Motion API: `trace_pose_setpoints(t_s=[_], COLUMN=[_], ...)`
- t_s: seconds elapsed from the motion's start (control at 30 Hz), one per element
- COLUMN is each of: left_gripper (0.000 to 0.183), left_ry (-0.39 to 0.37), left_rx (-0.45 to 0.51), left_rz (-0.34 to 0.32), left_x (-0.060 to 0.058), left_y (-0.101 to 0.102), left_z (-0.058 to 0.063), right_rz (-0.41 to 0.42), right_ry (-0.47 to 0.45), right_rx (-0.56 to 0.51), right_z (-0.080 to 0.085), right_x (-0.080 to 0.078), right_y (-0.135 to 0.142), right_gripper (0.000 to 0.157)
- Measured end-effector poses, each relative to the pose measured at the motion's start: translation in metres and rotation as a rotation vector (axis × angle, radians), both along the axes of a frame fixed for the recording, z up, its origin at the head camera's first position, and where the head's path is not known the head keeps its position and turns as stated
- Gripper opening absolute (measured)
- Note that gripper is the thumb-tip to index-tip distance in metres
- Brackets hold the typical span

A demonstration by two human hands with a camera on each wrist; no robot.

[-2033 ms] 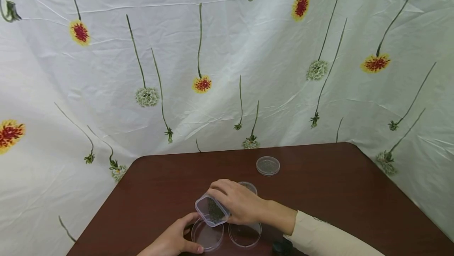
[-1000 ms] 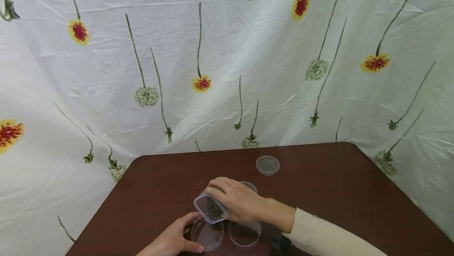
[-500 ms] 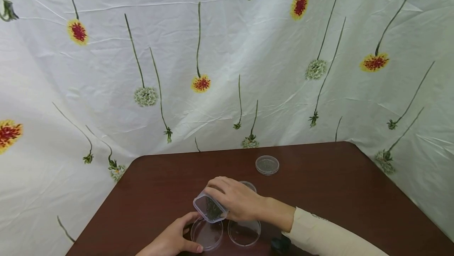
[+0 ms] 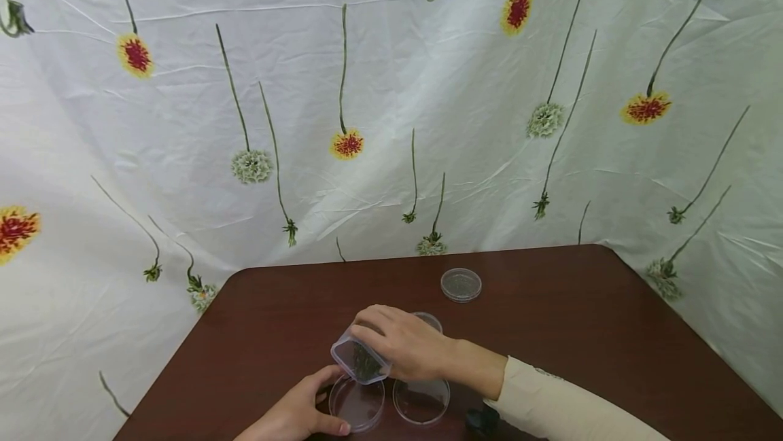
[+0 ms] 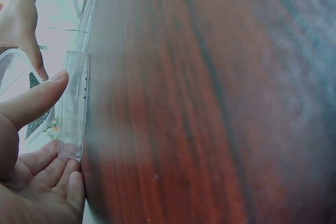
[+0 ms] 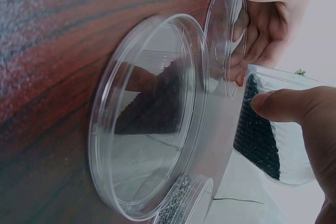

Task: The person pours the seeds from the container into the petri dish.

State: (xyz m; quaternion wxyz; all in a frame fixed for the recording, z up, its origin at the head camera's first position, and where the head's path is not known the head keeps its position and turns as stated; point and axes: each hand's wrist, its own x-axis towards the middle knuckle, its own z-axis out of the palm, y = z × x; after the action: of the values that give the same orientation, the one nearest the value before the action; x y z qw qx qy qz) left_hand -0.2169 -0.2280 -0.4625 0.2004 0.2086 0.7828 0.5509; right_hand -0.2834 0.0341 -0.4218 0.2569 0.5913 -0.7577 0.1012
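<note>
My right hand [image 4: 400,344] grips a clear plastic container [image 4: 346,350], tilted with its mouth toward my left hand's side. Dark fine grains [image 6: 257,132] lie banked along its lower wall. Below its lip sits a clear petri dish [image 4: 359,410] on the table. My left hand [image 4: 298,406] holds this dish by its rim, thumb at the near side and fingers at the far side. A few dark specks show in the dish in the left wrist view. Beside it, to the right, lies another clear petri dish [image 4: 422,408], under my right wrist.
Behind my right hand, a petri dish [image 4: 431,321] is partly hidden; greyish grains [image 6: 176,200] show in it in the right wrist view. Farther back stands one more petri dish [image 4: 461,285]. A black object [image 4: 482,422] is near my right sleeve. A flower-print cloth [image 4: 391,87] hangs behind the brown table [image 4: 275,319].
My right hand and the tilted container have shifted slightly left. My left hand stays on the petri dish in the same place.
</note>
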Motion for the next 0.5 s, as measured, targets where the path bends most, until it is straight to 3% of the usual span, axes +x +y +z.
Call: trace_pose_setpoints(t_s=[0.13,0.37,0.5], left_gripper=[0.087,0.089,0.090], left_ry=[0.017,0.131,0.131], left_rx=[-0.019,-0.117,-0.137], left_rz=[-0.005,-0.036,-0.027], left_x=[-0.003,-0.012,-0.010], left_y=[-0.003,-0.011,-0.009], left_z=[-0.004,-0.019,-0.015], right_rz=[0.000,-0.006,-0.011], right_ry=[0.008,0.018,0.027], right_rx=[0.009,0.030,0.041], right_z=[0.001,-0.001,-0.001], right_x=[0.001,0.001,0.001], right_y=[-0.001,-0.003,-0.003], right_gripper=[0.082,0.086,0.084])
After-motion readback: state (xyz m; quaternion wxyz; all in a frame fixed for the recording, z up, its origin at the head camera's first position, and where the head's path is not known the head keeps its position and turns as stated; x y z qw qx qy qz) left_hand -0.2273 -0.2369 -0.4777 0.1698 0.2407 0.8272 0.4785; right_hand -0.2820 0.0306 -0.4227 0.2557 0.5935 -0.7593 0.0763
